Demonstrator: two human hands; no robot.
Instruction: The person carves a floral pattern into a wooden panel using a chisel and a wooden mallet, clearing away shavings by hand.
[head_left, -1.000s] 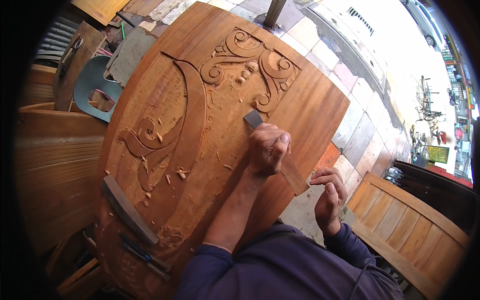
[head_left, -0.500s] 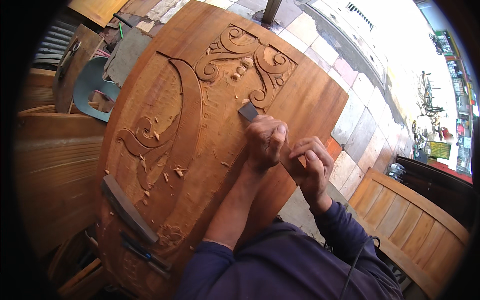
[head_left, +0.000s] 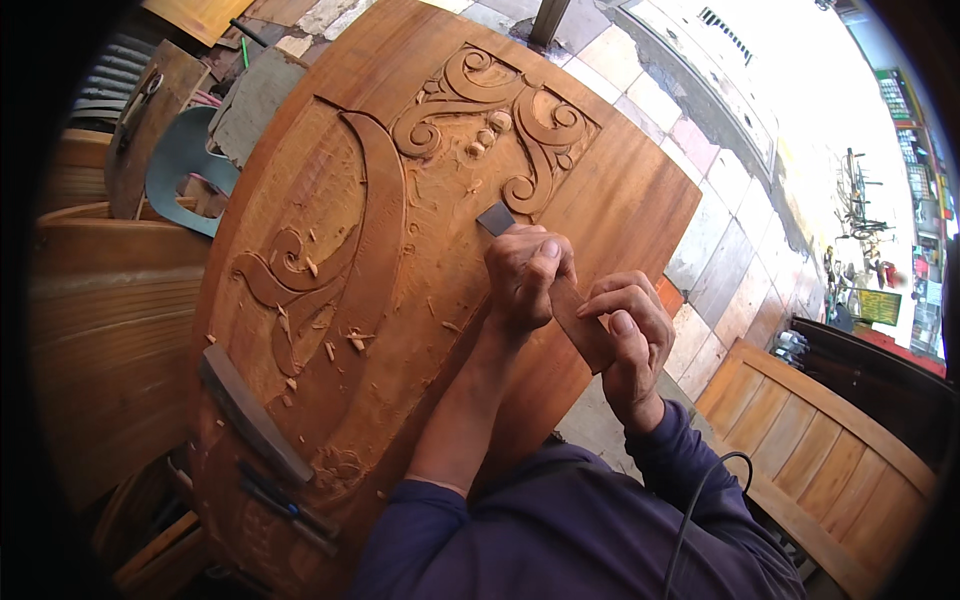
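A large reddish wooden panel (head_left: 620, 190) with carved scrolls lies in front of me. A scroll ornament (head_left: 500, 110) is at its far end and a curved leaf relief (head_left: 310, 280) on its left. My left hand (head_left: 525, 275) grips a wide chisel (head_left: 497, 219) near the blade, whose flat steel tip rests on the wood just below the scroll ornament. My right hand (head_left: 630, 335) holds the chisel's wooden handle (head_left: 580, 325) at its rear end. Wood chips (head_left: 355, 340) lie scattered on the panel.
A flat dark bar (head_left: 255, 415) and some thin tools (head_left: 285, 505) lie on the panel's near left edge. Wooden boards (head_left: 110, 330) stack on the left, a slatted wooden frame (head_left: 820, 450) on the right. A grey-blue chair (head_left: 185, 165) stands at the far left. Tiled floor (head_left: 720, 260) lies beyond.
My right hand has come up from beside the panel and taken hold of the chisel handle. The left hand stays on the chisel, with its tip still below the scroll.
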